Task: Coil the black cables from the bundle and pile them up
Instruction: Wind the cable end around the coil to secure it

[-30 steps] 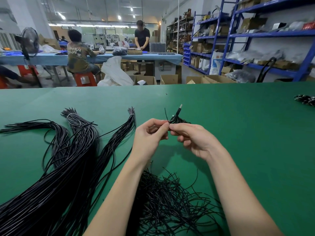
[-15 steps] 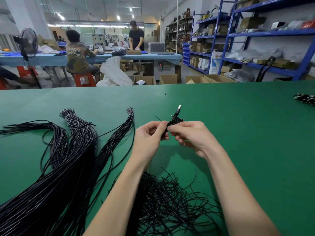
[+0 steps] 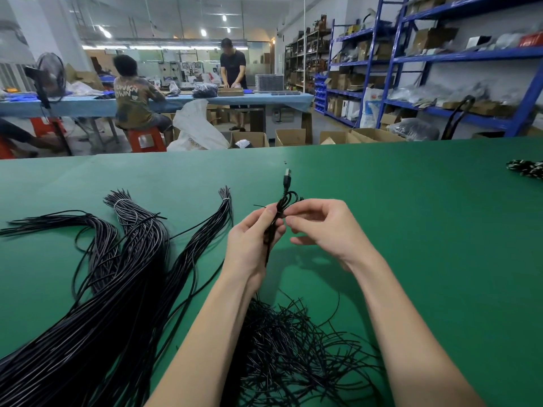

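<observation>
The left hand (image 3: 252,245) grips a folded black cable (image 3: 274,227), plug at 12 o'clock, while the right hand (image 3: 323,227), fingers curled, looks to be tying it; next comes piling it.

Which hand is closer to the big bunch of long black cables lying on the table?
Left. The left hand holds the coiled cable just right of the long cable bundle. The right hand is farther right, beyond the left one.

Both bare forearms reach forward, hands raised and close together. Left hand (image 3: 253,239): fingers curled, thumb up, grip closed around something thin. Right hand (image 3: 324,227): fingers loosely curled, thumb and forefinger tips just beside the left thumb.
</observation>
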